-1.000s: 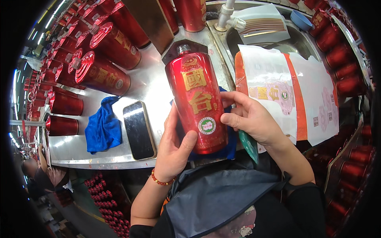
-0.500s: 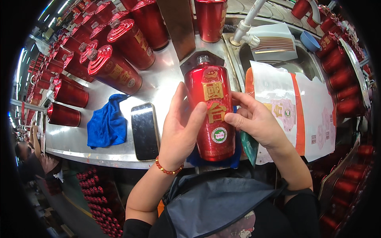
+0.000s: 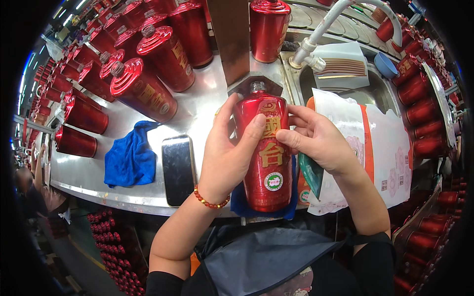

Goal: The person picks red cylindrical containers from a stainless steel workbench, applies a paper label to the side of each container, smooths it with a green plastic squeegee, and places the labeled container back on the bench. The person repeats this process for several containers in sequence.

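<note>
A glossy red bottle (image 3: 266, 197) with raised gold characters, a round white and green sticker and a bare clear neck lies face up before me, its base toward me on a blue cloth (image 3: 239, 203). My left hand (image 3: 224, 153) wraps its left side, the thumb lying on the upper gold character. My right hand (image 3: 318, 140) holds the right side, its thumb pressed at that character's right edge and the other fingers curled by the bottle's shoulder. Beyond the neck is a dark angular bracket (image 3: 272, 85). A dark green plastic piece (image 3: 310, 177) lies under my right wrist.
Left of me are a black phone (image 3: 178, 170) and a crumpled blue cloth (image 3: 130, 155). Many red bottles (image 3: 143, 91) stand at the far left. Printed label sheets (image 3: 387, 148) overlap a sink (image 3: 308, 81) with a white faucet (image 3: 323, 29) and a blue bowl (image 3: 385, 65).
Both hands have slid up the bottle; the left thumb now covers part of the upper gold character, and the right thumb sits beside it. The whole view has shifted slightly.
</note>
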`<act>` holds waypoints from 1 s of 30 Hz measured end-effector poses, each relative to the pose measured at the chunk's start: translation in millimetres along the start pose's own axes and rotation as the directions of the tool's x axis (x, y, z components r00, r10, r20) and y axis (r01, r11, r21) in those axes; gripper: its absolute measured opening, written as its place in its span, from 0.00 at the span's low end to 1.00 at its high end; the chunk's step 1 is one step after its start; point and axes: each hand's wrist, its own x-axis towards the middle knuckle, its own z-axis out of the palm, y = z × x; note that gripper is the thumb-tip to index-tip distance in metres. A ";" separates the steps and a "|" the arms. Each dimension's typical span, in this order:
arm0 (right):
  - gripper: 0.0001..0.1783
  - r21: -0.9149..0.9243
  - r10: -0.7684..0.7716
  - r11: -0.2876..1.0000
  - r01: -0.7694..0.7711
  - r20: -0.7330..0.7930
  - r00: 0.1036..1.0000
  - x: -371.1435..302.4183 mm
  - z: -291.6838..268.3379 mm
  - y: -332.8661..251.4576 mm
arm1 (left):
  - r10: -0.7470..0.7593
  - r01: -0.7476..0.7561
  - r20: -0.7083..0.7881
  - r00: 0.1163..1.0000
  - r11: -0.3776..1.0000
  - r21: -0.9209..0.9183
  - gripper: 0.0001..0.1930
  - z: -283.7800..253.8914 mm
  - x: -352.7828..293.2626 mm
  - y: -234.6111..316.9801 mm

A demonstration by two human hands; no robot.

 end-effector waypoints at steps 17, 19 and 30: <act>0.23 -0.261 -0.170 0.956 0.135 -0.119 0.978 9.2 -40.8 -43.3 | 0.024 -0.037 0.097 0.995 0.990 0.134 0.49 -15.5 -12.0 -11.9; 0.23 -0.291 -0.100 0.952 0.098 0.008 0.995 4.9 -29.9 -55.2 | 0.066 -0.082 0.142 0.988 0.991 0.107 0.52 -19.0 -17.2 -16.3; 0.12 -0.621 -0.250 0.735 0.272 0.124 0.960 28.0 -15.3 -78.5 | 0.192 -0.265 0.295 0.936 0.936 0.230 0.65 -30.6 -32.3 -17.1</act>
